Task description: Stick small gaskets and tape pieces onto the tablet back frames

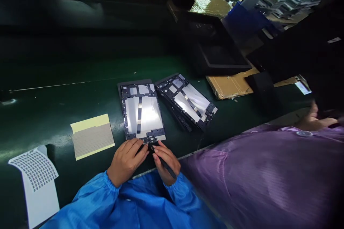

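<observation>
An opened tablet lies on the green table, its silver inner plate, dark ribbon cable and black frame showing. My left hand is closed at its lower edge, with curled fingertips pressed on the frame. My right hand is closed around black tweezers, whose tips meet the same lower edge close to the left fingertips. What lies between the tips is too small to make out. To the right, a second opened tablet rests at a slant on top of other dark panels.
Left of the tablets lie a yellow-edged sheet with grey strips and a curled white label sheet. Flattened cardboard and a black tray sit at the back right. A person in a purple sleeve is close on my right.
</observation>
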The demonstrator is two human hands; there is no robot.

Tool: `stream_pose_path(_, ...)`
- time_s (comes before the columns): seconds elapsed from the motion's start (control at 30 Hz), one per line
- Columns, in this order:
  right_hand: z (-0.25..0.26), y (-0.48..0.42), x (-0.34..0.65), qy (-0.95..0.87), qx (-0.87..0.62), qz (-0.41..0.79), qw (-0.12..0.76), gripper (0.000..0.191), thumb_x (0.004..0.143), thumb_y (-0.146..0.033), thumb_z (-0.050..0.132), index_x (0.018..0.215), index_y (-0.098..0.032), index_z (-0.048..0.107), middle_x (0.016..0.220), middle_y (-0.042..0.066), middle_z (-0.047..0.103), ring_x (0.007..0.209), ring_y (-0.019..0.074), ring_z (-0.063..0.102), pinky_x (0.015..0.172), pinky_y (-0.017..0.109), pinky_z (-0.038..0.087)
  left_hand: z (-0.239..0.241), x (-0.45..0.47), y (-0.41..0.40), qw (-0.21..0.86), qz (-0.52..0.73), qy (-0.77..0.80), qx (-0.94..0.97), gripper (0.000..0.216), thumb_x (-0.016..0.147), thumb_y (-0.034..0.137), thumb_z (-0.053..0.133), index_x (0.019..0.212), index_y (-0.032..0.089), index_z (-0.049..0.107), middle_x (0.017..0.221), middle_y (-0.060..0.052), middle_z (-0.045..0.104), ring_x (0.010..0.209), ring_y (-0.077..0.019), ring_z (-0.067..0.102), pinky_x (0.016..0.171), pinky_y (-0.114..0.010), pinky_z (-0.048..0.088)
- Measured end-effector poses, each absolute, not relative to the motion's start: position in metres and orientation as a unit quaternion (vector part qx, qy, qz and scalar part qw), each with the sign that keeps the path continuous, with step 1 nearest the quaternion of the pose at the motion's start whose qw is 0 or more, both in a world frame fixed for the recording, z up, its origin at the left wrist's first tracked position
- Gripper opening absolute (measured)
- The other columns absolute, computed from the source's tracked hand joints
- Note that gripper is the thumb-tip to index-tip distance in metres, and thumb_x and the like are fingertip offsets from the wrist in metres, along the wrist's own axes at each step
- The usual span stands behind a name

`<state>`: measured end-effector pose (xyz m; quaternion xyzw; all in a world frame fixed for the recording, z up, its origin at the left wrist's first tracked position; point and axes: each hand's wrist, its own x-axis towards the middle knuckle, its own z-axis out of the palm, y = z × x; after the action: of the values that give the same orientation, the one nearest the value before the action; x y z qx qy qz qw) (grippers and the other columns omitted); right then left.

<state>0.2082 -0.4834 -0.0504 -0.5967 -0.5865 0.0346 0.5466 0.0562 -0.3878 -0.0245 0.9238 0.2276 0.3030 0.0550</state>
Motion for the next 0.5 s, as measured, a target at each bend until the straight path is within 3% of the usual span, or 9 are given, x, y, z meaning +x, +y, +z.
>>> stream_pose_path(0.5, -0.0498, -0.4815, 0.2092, -0.590, -0.588, 0.031, 0.552, 0.028, 0.091, -0.008, 0.063, 0.115, -0.022, 0.068, 0.095, 0.005, 0.078, 0.091, 0.0231, 0.078, 0.088, 0.049, 0.068, -0.0248, 0.0566, -0.3880, 0.063, 0.291, 0.233, 0.926, 0.016, 0.093, 0.019, 0.062, 0.108, 0.017, 0.069, 0.100, -0.010, 0.074, 0.097, -0.0229, 0.070, 0.083, -0.036, 0.058)
